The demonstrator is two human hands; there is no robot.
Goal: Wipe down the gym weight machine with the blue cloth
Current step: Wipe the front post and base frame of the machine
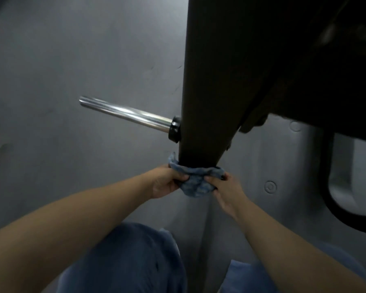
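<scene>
Both my hands hold the blue cloth [195, 180] looped around the dark post [207, 102]: left hand [167, 181] and right hand [225, 190] each pinch one end. I judge this grip pulls the cloth snug for wiping all round.

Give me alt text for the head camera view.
Both hands, left hand and right hand, grip a blue cloth wrapped round the bottom of a dark machine post. A chrome peg sticks out to the post's left, over a grey floor.
</scene>
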